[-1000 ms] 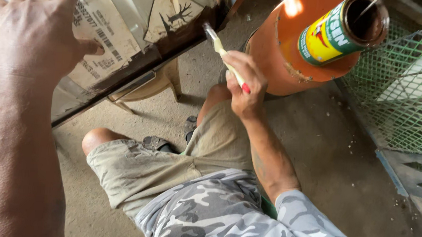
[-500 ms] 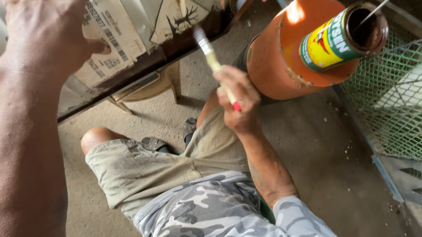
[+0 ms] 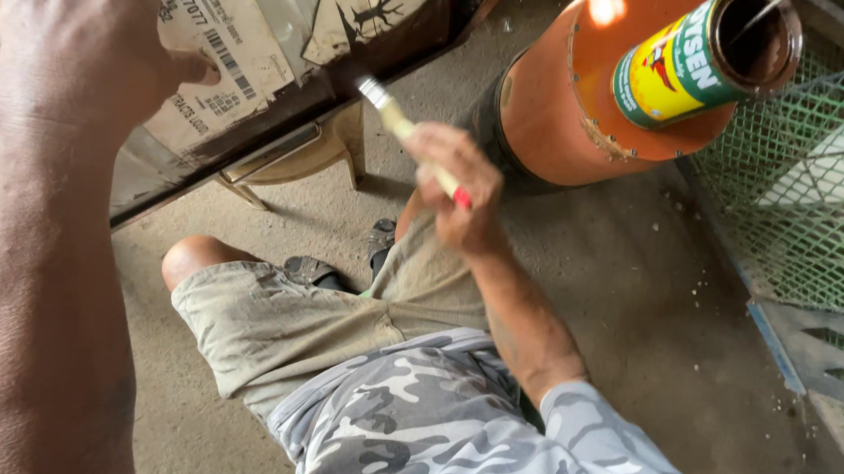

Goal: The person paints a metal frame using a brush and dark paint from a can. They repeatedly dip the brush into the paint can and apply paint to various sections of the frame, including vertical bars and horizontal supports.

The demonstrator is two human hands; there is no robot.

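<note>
Right hand (image 3: 457, 195) closed around paintbrush (image 3: 412, 138), bristles at dark lower edge of panel (image 3: 257, 43). Left hand (image 3: 77, 34) open, flat on panel, steadying. Paint can (image 3: 702, 58) near, on orange drum (image 3: 573, 98). Best: short light strokes, panel kept steady.

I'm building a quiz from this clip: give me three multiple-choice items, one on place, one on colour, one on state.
1. Where does the paint can stand?
A on the orange drum
B on the floor
C on the person's lap

2. What colour is the handle tip of the brush?
A blue
B red
C black

3. How is the left hand?
A fisted
B flat on the labelled panel
C holding the can

Answers: 1 A, the can sits on the drum's top. 2 B, red shows below the right hand. 3 B, its fingers are spread against the panel.
</note>
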